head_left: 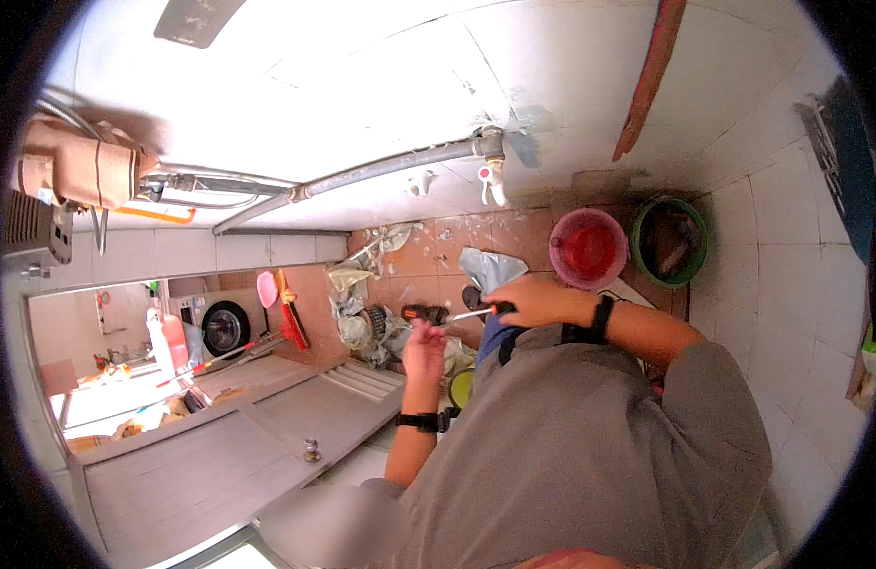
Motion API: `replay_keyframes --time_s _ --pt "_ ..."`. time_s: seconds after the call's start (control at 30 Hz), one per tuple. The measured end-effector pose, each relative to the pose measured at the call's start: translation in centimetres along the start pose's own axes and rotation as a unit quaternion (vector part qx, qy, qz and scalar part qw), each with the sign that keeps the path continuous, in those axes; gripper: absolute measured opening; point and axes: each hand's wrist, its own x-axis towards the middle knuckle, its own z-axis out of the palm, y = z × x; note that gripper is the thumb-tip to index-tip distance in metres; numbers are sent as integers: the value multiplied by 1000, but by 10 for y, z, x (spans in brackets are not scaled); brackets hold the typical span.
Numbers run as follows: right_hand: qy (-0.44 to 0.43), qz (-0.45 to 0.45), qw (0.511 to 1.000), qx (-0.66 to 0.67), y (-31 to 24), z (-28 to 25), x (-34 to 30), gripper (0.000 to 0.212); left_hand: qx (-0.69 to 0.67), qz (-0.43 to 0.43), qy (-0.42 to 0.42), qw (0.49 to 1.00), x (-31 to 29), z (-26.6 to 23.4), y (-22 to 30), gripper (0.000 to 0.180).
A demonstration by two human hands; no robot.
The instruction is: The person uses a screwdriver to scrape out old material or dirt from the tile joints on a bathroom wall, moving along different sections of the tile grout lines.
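My right hand (542,303) is closed round the black-and-orange handle of a screwdriver (472,315), whose pale shaft points left toward my other hand. My left hand (422,353) is raised with its fingers drawn together near the shaft's tip. At those fingertips shows a small black-and-orange object (425,313); its kind is too blurred to tell, and whether the shaft touches it is unclear. Below the hands, a grey plastic sheet or bag (493,269) lies on the red-brown tiled floor (438,256).
A pink bucket (557,248) and a green basket (701,256) stand by the far wall. A tap (493,180) on a grey pipe (391,171) juts from it. Crumpled plastic bags (353,327) lie left, near a red broom (293,325) and a grey door (220,465).
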Motion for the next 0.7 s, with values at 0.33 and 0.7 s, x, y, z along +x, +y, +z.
replay_keyframes --time_s 0.33,0.7 --pt "177 74 975 -110 -17 -106 -44 40 127 -76 120 982 -10 -99 -12 32" --pt "284 141 933 -174 -8 -149 37 30 257 -130 95 953 -35 -92 -56 27"
